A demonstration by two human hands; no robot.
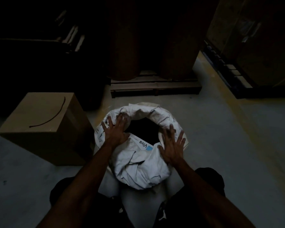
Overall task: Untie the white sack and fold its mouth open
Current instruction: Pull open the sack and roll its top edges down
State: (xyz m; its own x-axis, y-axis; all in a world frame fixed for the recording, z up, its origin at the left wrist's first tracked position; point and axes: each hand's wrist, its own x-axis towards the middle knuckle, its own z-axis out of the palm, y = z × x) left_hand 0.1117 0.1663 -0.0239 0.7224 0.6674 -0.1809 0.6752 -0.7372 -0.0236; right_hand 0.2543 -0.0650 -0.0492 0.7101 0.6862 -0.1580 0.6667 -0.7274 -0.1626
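Note:
The white sack [143, 168] stands on the floor between my knees. Its mouth is rolled outward into a thick rim around a dark opening [143, 130]. A white label reading "Viva" [142, 143] shows on the inside near edge. My left hand [116, 130] lies with spread, straight fingers on the rim's left side. My right hand [172, 145] has its fingers spread and straight over the right side of the rim; whether it touches the cloth I cannot tell. Neither hand holds anything.
A brown cardboard box [44, 127] stands left of the sack, with a thin black cord [55, 115] lying on its top. A wooden pallet [155, 87] carrying large dark rolls is behind the sack. Dark shelving and boxes [253, 46] stand at the right, beyond a yellow floor line [234, 109].

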